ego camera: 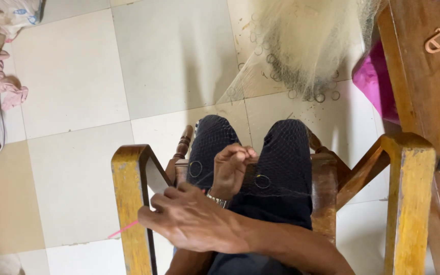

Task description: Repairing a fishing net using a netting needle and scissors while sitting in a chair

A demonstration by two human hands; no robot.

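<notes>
Seen from the head camera, looking straight down: a person sat in a wooden chair (131, 168) with worn yellow armrests, knees in dark trousers pointing toward the top of the frame. A fine, pale fishing net (301, 46) lay heaped on the tiled floor (77, 91) ahead and stretched back over the person's lap, where it showed as thin mesh with small metal rings (262, 181) on the dark cloth.

The arms were crossed at the wrists. The left hand (231, 165), wearing a metal wrist bracelet, was raised over the lap with its fingertips pinched together on a strand of the net. The right hand (187, 216) reached across toward the left armrest, fingers curled closed around a thin pink tool (123, 230) whose tip stuck out below the armrest.

A bright pink cloth (373, 84) lay by a wooden surface (423, 76) at the right. Crumpled fabric (3, 76) sat at the upper left.
</notes>
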